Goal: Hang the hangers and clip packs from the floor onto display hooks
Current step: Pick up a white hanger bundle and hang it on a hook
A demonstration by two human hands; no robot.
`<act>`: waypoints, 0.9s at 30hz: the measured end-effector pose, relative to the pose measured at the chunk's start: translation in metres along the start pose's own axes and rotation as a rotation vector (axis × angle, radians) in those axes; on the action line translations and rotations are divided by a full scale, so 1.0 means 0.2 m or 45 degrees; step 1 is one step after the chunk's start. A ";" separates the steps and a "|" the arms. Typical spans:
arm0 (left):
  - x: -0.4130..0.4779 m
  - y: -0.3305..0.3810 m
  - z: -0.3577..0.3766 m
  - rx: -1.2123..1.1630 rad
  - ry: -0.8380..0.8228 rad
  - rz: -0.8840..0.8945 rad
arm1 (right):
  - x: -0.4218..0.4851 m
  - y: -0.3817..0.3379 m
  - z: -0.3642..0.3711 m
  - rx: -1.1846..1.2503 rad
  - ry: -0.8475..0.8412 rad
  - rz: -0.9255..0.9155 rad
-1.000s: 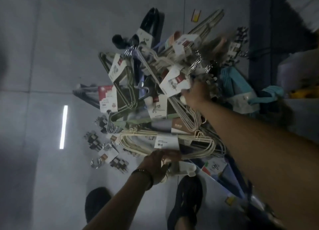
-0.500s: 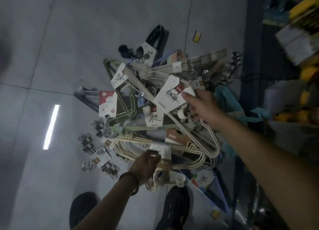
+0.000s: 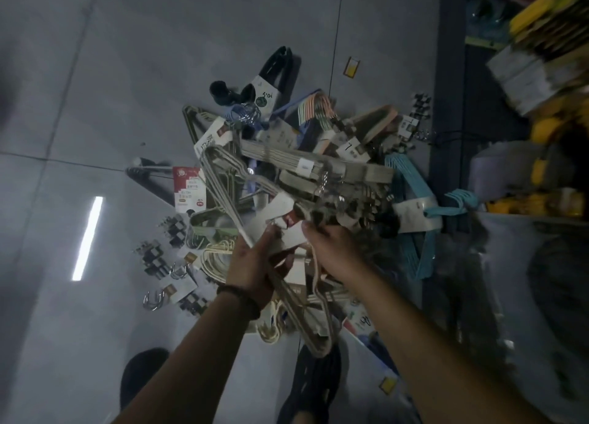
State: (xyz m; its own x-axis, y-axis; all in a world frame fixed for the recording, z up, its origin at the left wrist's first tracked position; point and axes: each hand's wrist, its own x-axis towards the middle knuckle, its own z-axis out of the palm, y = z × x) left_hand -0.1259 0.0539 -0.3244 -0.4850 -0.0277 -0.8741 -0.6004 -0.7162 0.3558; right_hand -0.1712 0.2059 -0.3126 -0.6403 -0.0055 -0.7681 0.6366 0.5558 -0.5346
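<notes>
- Looking down from the head view, both hands grip one bundle of pale wire hangers (image 3: 288,283) lifted above the pile on the grey tiled floor (image 3: 95,73).
- The left hand (image 3: 255,270) is wrapped around the bundle's wires, fingers curled shut on them; a dark band sits at its wrist.
- The right hand (image 3: 331,248) pinches the bundle's white card label (image 3: 291,232) between thumb and fingers, closed on it.
- Beneath the hands lies the heap of hanger packs: a beige bundle (image 3: 318,168) across the middle, teal hangers (image 3: 411,207) to the right, striped ones (image 3: 314,108) further up, black hangers (image 3: 274,70) at the top.
- A red-and-white card pack (image 3: 188,186) lies at the heap's left edge.
- Small dark clip packs (image 3: 156,258) and metal hooks (image 3: 154,301) lie on the floor left of the heap, apart from the hands.
- Blurred shelving with yellow goods (image 3: 541,25) stands at the right edge.
- Two dark shoes (image 3: 312,388) show at the bottom.
</notes>
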 end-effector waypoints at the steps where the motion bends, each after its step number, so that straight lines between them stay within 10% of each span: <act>1: -0.01 -0.03 -0.04 0.035 0.044 0.007 | 0.01 0.02 -0.01 0.069 0.051 0.084; 6: 0.00 -0.11 -0.17 0.104 0.145 -0.031 | 0.14 0.06 -0.17 -0.219 0.661 -0.065; 10: 0.12 -0.17 -0.23 0.318 0.268 0.002 | 0.32 0.00 -0.24 -0.731 0.256 -0.379; 15: 0.26 -0.20 -0.32 0.855 0.653 -0.047 | 0.41 -0.02 -0.21 -1.138 -0.287 -0.230; 18: 0.21 -0.23 -0.25 1.312 0.755 0.505 | 0.42 0.04 -0.14 -1.143 -0.253 -0.244; 21: 0.22 -0.24 -0.10 2.123 0.378 1.062 | 0.45 0.10 -0.11 -1.112 -0.106 -0.326; 24: 0.34 -0.25 0.02 2.629 0.064 0.739 | 0.40 0.12 -0.13 -1.025 -0.043 -0.430; 27: 0.42 -0.27 0.06 2.649 0.182 0.621 | 0.28 0.08 -0.13 -0.982 0.016 -0.578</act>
State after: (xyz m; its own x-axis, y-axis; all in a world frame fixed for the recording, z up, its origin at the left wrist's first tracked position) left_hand -0.1412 0.0990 -0.4129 -0.7989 -0.0355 -0.6004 -0.1697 0.9710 0.1682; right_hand -0.2081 0.2365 -0.3553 -0.7679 -0.3542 -0.5337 -0.1422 0.9067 -0.3970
